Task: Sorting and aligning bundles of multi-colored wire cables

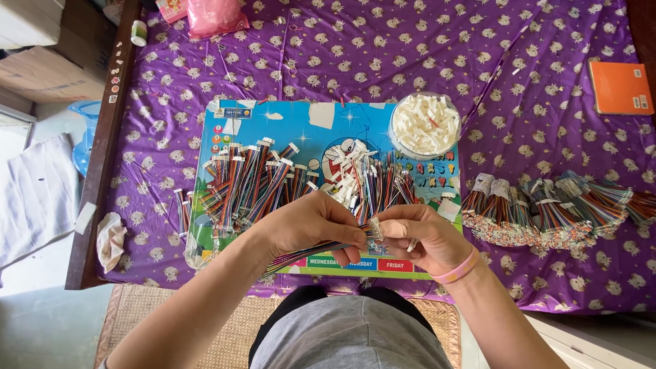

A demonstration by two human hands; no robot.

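Hands meet nearest the body: the left hand (pixel 311 225) grips a multicoloured ribbon cable (pixel 307 251), the right hand (pixel 417 236) pinches its white connector (pixel 374 229). Beyond, on the blue board (pixel 328 123), finished cables (pixel 253 181) pile left; untouched bundles (pixel 547 208) lie right. Farthest, a bowl of white connectors (pixel 425 124) looks full.

Wire bundles (pixel 253 181) crowding board (pixel 328 119).
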